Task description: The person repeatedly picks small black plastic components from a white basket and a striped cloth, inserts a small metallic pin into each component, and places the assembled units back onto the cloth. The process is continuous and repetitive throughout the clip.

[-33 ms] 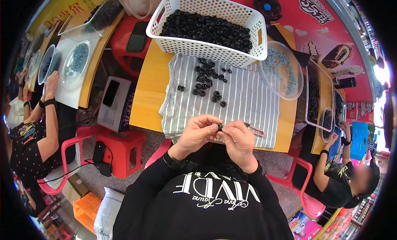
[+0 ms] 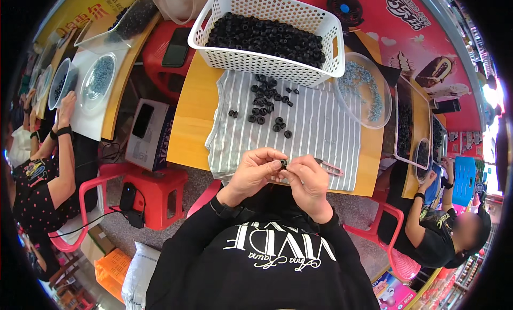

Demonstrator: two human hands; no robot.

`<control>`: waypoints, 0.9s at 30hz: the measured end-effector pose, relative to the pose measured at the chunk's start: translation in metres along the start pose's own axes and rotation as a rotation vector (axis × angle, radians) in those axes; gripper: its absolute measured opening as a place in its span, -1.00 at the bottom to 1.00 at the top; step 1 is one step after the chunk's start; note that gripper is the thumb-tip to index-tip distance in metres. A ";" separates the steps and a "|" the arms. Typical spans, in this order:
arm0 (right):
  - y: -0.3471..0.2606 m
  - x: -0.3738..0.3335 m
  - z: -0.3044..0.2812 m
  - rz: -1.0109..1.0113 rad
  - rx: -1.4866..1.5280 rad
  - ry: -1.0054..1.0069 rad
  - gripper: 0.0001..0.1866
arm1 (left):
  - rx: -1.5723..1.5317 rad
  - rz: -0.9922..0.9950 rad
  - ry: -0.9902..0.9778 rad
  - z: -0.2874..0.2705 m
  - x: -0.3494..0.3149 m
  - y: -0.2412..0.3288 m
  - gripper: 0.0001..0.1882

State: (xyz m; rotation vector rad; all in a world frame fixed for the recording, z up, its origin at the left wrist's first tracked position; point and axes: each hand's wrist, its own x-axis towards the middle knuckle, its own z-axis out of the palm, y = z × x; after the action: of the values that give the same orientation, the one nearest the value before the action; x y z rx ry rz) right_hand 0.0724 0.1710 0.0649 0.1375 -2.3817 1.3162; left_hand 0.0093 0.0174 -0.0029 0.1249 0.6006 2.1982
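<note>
Over the table's near edge, my left hand [image 2: 252, 174] pinches a small black ring-shaped part [image 2: 284, 163] between thumb and fingers. My right hand [image 2: 309, 184] meets it from the other side, its fingertips pressed together close to the ring. Whatever those right fingertips hold is too small to make out. Beyond my hands, several loose black ring-shaped parts [image 2: 260, 119] are scattered on a grey-and-white striped cloth [image 2: 315, 134]. Beside my right hand lies a small pink-handled tool [image 2: 333, 170], partly behind the fingers.
A white perforated basket [image 2: 256, 58] full of black parts stands at the table's far side. To its right is a round clear tray [image 2: 380, 122] of small bluish pieces. People work at tables left and right. A red stool [image 2: 163, 195] stands at the left.
</note>
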 end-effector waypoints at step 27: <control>-0.003 0.004 -0.002 0.032 0.040 -0.051 -0.79 | 0.103 0.064 -0.033 -0.005 -0.001 -0.005 -0.85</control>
State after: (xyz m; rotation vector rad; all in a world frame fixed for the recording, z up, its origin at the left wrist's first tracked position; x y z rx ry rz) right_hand 0.0704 0.1713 0.0694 0.1469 -2.4105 1.3909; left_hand 0.0120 0.0174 -0.0095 0.2364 0.7003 2.2225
